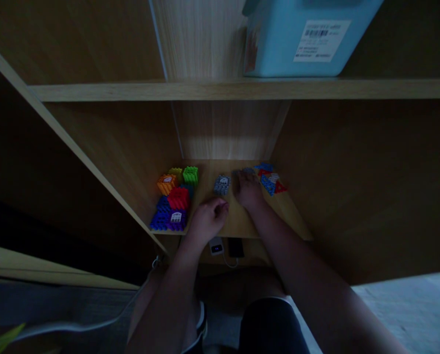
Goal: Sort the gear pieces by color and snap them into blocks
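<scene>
My left hand (209,216) hovers over the front of the lower shelf, its fingers curled inward; whatever they may hold is hidden. Just beyond it lies a small stack of grey plastic building tiles (221,184) with a white window-shaped piece on top. My right hand (248,191) reaches further back, fingers bent down around grey building tiles (248,170) that show only partly past the fingertips. To its right is a loose pile of flat blue and red building tiles (267,184), some triangular.
Sorted building tiles stand at the shelf's left: orange (167,184), green (190,175), red (179,198), purple (177,219) and blue (161,220). A light-blue bin (304,44) sits on the upper shelf (220,91). Below are a white device (216,246) with a cable and a dark phone-like slab (236,247).
</scene>
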Available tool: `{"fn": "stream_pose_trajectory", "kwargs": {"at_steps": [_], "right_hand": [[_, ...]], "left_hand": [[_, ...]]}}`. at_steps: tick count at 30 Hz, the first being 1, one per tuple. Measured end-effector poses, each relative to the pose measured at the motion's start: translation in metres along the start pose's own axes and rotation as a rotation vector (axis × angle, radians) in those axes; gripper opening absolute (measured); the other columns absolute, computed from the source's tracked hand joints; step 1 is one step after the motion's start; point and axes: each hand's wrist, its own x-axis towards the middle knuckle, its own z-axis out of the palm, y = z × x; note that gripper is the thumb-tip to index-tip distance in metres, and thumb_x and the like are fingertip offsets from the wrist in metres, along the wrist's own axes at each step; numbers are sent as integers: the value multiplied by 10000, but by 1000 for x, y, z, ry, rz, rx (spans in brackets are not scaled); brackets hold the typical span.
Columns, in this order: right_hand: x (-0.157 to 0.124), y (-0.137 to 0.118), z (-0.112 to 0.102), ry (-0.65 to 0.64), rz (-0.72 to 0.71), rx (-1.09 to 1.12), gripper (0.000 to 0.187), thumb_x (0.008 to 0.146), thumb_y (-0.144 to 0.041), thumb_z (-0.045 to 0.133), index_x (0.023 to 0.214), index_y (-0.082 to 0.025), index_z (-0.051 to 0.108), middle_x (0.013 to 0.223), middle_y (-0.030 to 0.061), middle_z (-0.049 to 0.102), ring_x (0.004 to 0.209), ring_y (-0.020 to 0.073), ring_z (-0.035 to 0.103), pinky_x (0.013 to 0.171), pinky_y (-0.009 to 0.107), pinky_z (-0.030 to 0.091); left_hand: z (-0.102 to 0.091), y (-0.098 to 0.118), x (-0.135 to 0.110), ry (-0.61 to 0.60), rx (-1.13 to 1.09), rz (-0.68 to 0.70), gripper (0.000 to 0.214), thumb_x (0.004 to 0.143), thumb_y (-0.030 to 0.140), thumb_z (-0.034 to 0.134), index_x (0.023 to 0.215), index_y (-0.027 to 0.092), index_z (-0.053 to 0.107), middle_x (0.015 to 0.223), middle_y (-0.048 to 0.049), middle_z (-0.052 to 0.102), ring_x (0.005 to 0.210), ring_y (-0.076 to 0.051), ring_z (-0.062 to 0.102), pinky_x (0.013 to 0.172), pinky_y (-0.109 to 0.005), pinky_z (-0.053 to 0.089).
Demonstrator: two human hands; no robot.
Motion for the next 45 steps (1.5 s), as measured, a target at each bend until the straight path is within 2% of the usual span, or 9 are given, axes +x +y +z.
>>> {"fn": "stream_pose_trajectory", "kwargs": {"at_steps": [6, 11, 19, 23, 27, 33, 36, 40, 45], "right_hand": [[-3, -7, -13, 107, 131, -35, 463, 924, -428, 740, 1305, -167, 707, 1365, 272, 675, 1345, 472, 580, 1140, 672, 476], [-4, -21, -29, -12, 305, -221, 525, 976, -508, 697, 1355, -147, 662, 1373, 280, 675, 1295, 463, 607, 1049, 597, 509], [-6, -19, -43, 39, 333, -73, 495, 947, -388, 733, 1364, -148, 616, 1236, 225, 755, 1084, 366, 734, 931, 453, 569], [-3, -17, -48, 236, 243, 140, 495, 928, -455, 757, 1295, -161, 603, 1241, 210, 739, 1044, 348, 731, 910, 471, 607], [-4, -26, -55, 347, 34, 363, 443, 940, -476, 760, 1260, -229, 580, 1202, 142, 721, 1052, 312, 725, 961, 506, 625], [-16, -50, -64, 279, -372, 568, 417, 955, -390, 785, 1282, -303, 541, 1331, 129, 695, 1132, 292, 727, 900, 494, 668], [-21, -57, -66, 225, -531, 557, 438, 937, -362, 805, 1288, -318, 547, 1337, 120, 717, 1233, 319, 720, 969, 553, 662], [-24, -60, -66, 168, -634, 542, 439, 952, -320, 789, 1328, -326, 561, 1387, 110, 725, 1284, 304, 725, 1055, 561, 642], [-24, -62, -68, 140, -628, 496, 325, 1005, -297, 725, 1315, -318, 628, 1435, 104, 719, 1304, 282, 724, 1091, 531, 636]], "left_hand": [[0, -1, 0, -2, 11, 3, 153, 1032, 274, 617, 943, 232, 735, 858, -5, 768, 785, -172, 712, 735, -276, 498], [0, -2, 1, -14, 17, -2, 157, 1032, 265, 607, 947, 224, 733, 860, 1, 767, 785, -164, 705, 730, -267, 485], [2, -4, 1, -2, 5, 6, 180, 1045, 289, 606, 932, 225, 731, 854, -3, 761, 777, -163, 705, 724, -277, 480], [1, -5, 0, 7, -13, 0, 145, 1035, 279, 618, 975, 230, 741, 883, -5, 782, 811, -174, 733, 748, -282, 515], [1, -2, -1, 56, -62, 17, 124, 1034, 262, 618, 1076, 234, 731, 978, -18, 811, 864, -179, 761, 801, -290, 567], [-1, -1, -2, 150, -117, 1, 406, 1070, 414, 645, 1419, 214, 589, 999, -35, 786, 874, -189, 769, 818, -313, 617], [1, -6, -4, 237, -195, 61, 599, 1101, 440, 608, 1615, 218, 396, 1245, -105, 774, 1068, -217, 782, 963, -373, 638], [2, -12, -7, 264, -202, 169, 566, 1140, 396, 520, 1670, 271, 367, 1612, -153, 593, 1431, -270, 650, 1206, -482, 553], [-3, -11, -10, 192, -157, 224, 499, 1135, 368, 532, 1627, 304, 485, 1633, -105, 598, 1511, -284, 588, 1288, -517, 491]]}}
